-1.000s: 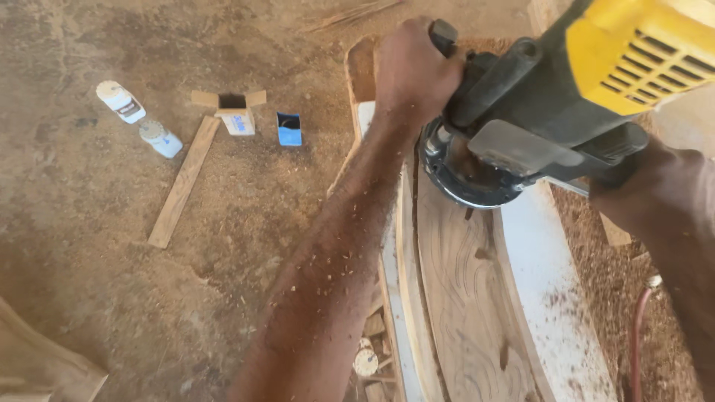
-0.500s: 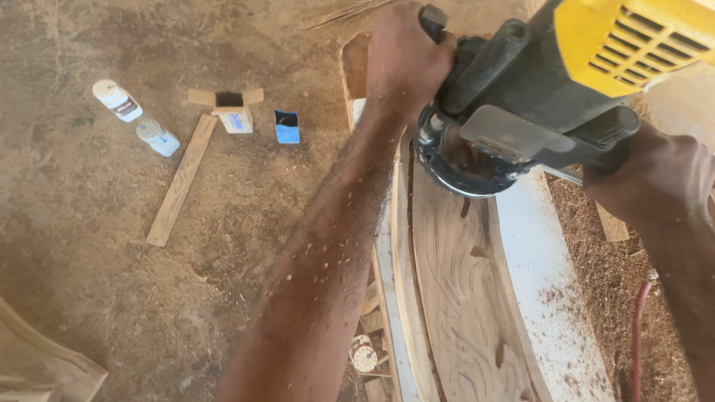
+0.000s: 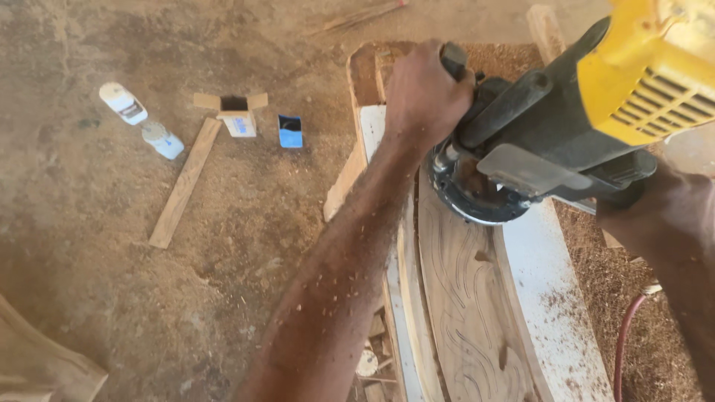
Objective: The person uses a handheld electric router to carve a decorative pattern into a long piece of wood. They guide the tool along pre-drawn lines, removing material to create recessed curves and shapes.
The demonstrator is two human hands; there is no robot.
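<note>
My left hand is wrapped tight around the black side handle of the yellow and black power grinder, knuckles up, at the far end of the tool from my body. My right hand sits low on the right, beneath the yellow motor housing, mostly hidden by the tool; it seems to grip the rear of the body, but I cannot tell how the fingers close. The two hands are well apart, one at each end of the grinder, with the machine slung between them. The round guard and disc face down and touch the curved carved wooden panel, just below and to the right of my left wrist. That panel runs from under the disc toward me, its wavy grooves showing, with a pale white strip along its right side dusted with shavings. Sawdust flecks cling to my left forearm. To the left, well away from both hands on the dusty floor, lie a wooden slat, two white bottles, a small open cardboard box and a small blue packet. A red hose curves along the lower right, near my right arm.
</note>
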